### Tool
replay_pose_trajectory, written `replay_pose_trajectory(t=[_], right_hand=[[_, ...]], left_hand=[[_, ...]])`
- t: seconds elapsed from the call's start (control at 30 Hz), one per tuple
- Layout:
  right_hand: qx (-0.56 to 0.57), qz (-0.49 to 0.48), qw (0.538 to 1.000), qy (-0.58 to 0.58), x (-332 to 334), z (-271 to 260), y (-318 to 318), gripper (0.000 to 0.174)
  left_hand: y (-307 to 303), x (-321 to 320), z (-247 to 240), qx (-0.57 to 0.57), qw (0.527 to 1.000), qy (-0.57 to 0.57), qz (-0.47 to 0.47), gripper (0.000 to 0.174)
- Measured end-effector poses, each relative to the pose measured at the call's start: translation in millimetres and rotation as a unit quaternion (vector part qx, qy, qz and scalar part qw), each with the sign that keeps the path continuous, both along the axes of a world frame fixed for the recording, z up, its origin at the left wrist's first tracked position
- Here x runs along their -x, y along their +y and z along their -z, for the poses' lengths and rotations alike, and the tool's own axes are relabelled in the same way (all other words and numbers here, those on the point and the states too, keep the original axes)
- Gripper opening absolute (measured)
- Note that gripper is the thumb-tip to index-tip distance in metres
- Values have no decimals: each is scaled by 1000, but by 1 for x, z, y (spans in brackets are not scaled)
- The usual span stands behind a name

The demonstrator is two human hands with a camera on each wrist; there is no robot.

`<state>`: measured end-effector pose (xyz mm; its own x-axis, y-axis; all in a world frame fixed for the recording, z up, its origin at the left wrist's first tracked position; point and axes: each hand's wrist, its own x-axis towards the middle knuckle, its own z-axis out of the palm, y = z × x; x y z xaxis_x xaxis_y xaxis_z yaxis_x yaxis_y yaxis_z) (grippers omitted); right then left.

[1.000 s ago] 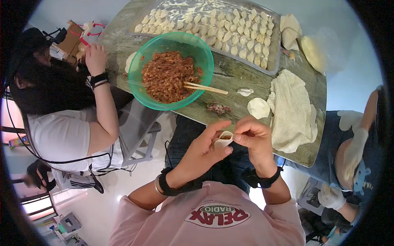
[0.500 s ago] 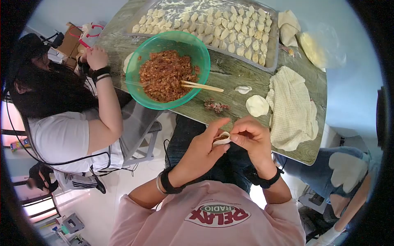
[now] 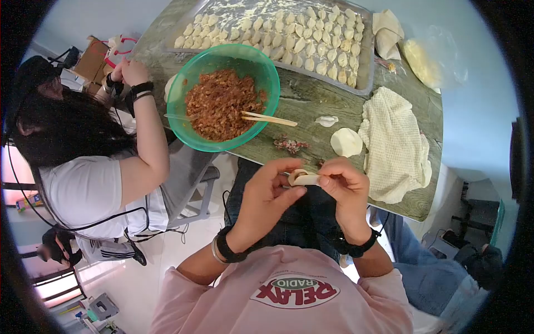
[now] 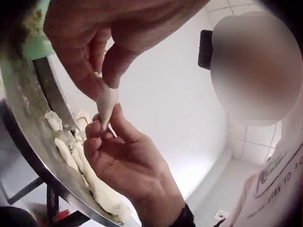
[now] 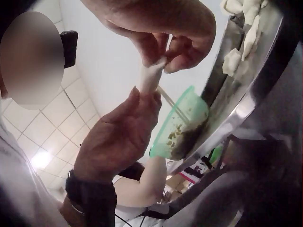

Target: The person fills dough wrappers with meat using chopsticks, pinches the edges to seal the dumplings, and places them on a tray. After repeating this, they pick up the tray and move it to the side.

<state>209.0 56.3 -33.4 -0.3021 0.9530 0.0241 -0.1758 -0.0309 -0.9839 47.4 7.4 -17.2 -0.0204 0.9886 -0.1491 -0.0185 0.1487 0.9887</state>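
Note:
Between both hands, just off the table's front edge, is a half-folded dumpling [image 3: 305, 179], a white wrapper with brown filling showing in its opening. My left hand [image 3: 268, 192] holds its left end between thumb and fingers. At the other end, my right hand [image 3: 347, 189] pinches the wrapper's edge between thumb and forefinger. From the left wrist, the dumpling [image 4: 108, 100] appears as a narrow white fold gripped from both ends. A green bowl [image 3: 272, 106] of minced filling [image 3: 222, 103] stands ahead to the left, with chopsticks [image 3: 270, 118] leaning on its rim.
A metal tray [image 3: 365, 75] with rows of folded dumplings lies at the back. Nearer are a flat round wrapper [image 3: 346, 142], a small folded dough piece [image 3: 326, 121], a reddish scrap [image 3: 290, 145] and a pale cloth [image 3: 394, 147]. Another person [image 3: 83, 183] sits at the left.
Pinched by the right hand, the wrapper's edge has been drawn up and across, so its opening looks narrower. The person at the right has moved mostly out of view.

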Motion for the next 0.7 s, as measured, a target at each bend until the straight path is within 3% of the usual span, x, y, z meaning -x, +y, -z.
replay_pose_trajectory(t=[0.07, 0.2, 0.5, 0.7], right_hand=[[31, 18, 999, 31, -1, -1, -1, 7], [52, 26, 997, 56, -1, 1, -5, 8], [56, 31, 995, 71, -1, -6, -9, 7], [52, 11, 996, 76, -2, -5, -11, 8]], left_hand=[[0, 1, -1, 11, 993, -100, -64, 32], [-1, -1, 5, -7, 990, -107, -87, 27], [-3, -6, 0, -26, 991, -53, -117, 25], [-5, -4, 2, -84, 988, 52, -119, 21]])
